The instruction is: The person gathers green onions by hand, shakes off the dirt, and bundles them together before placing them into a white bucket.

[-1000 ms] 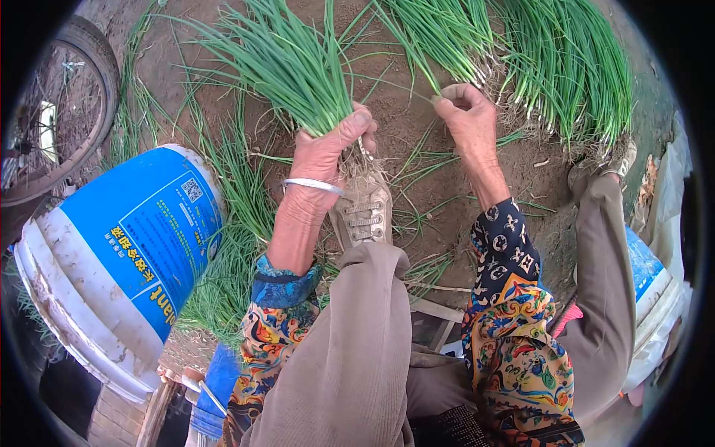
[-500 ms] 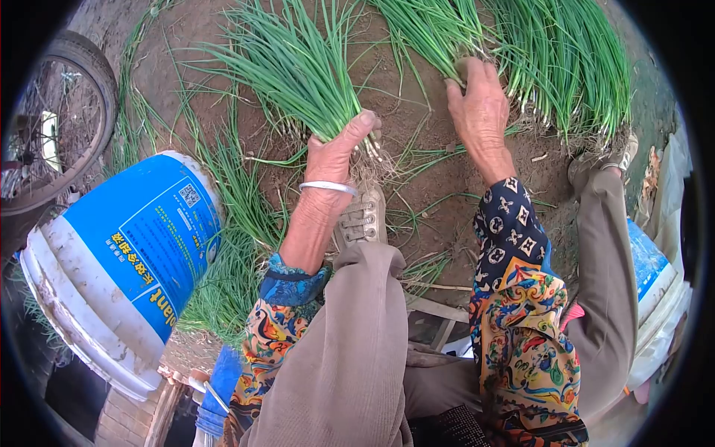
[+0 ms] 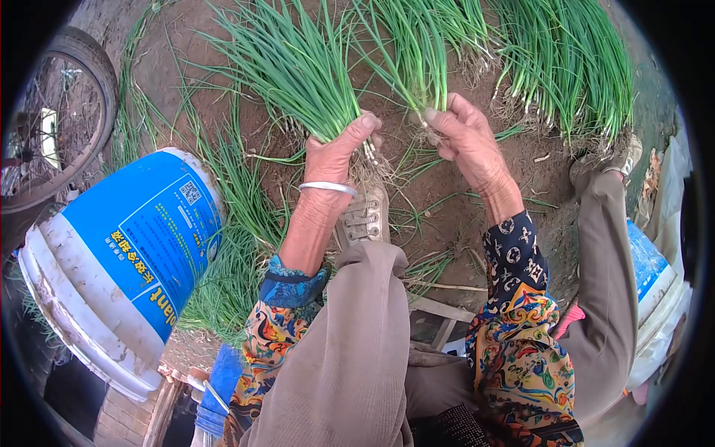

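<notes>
My left hand (image 3: 335,155), with a pale bangle at the wrist, is wrapped round a thick bunch of green onions (image 3: 298,82). Its white root ends stick out below the thumb, above my shoe (image 3: 365,214). In my right hand (image 3: 468,138) a smaller bunch of green onions (image 3: 421,63) is pinched near the roots between thumb and fingers. The two bunches are apart at the roots, and their leaves point away from me. Behind my right hand lies another small pile of green onions (image 3: 469,26) on the soil. A large row of green onions (image 3: 566,67) lies at the far right.
A white bucket with a blue label (image 3: 141,246) stands at the left, near a bicycle wheel (image 3: 82,112). Loose green onions (image 3: 231,261) lie between the bucket and my left arm. Another blue-and-white container (image 3: 648,261) is beyond my right leg.
My right hand has drawn back toward me and leftward, lifting a small bunch of green onions from the middle pile. My left hand stays nearly still with its bunch.
</notes>
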Tool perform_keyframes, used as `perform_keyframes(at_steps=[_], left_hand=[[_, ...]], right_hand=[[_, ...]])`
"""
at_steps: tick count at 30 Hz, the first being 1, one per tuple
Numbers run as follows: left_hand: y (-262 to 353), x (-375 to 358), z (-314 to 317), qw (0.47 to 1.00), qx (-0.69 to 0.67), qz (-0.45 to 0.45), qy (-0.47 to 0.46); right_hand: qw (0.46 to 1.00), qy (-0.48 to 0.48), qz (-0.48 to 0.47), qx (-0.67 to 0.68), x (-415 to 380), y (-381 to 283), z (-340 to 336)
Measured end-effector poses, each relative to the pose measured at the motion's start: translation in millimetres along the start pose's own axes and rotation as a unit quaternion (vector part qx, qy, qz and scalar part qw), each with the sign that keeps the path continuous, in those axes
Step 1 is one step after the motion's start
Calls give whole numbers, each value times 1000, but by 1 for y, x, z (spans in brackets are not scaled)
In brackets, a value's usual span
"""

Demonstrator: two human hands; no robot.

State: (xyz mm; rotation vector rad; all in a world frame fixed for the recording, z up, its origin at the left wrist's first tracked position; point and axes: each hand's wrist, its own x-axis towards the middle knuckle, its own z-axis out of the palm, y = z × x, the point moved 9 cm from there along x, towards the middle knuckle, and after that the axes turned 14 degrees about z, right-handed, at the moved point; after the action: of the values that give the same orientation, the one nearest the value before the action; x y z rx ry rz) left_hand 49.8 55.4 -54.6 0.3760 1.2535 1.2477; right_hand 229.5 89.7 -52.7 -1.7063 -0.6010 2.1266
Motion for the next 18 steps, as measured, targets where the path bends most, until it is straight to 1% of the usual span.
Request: perform_keyframes(at_steps=[3, 6, 9, 10, 11, 12, 15, 16, 18], left_hand=[[-1, 2, -2, 1000, 6, 10, -7], [-2, 2, -3, 1000, 3, 11, -3], [-4, 2, -3, 1000, -11, 7, 3], [-4, 2, -4, 1000, -11, 5, 5], [-4, 2, -4, 1000, -12, 2, 7], [-4, 2, -4, 1000, -7, 6, 6], [-3, 3, -3, 1000, 13, 13, 0], [-3, 3, -3, 1000, 25, 12, -2], [-2, 2, 1, 999, 32, 6, -10]], right_hand=[[999, 21, -21, -31, -3, 1, 2], [998, 43, -17, -43, -3, 3, 0], [999, 38, 15, -8, -3, 5, -7], [988, 106, -37, -104, -6, -2, -14], [961, 172, -88, -199, -10, -8, -18], [917, 235, -138, -291, -16, -16, -20], [816, 347, -304, -348, -51, -47, -7], [886, 311, -205, -276, -47, -41, -10], [914, 258, -179, -258, -48, -37, 10]])
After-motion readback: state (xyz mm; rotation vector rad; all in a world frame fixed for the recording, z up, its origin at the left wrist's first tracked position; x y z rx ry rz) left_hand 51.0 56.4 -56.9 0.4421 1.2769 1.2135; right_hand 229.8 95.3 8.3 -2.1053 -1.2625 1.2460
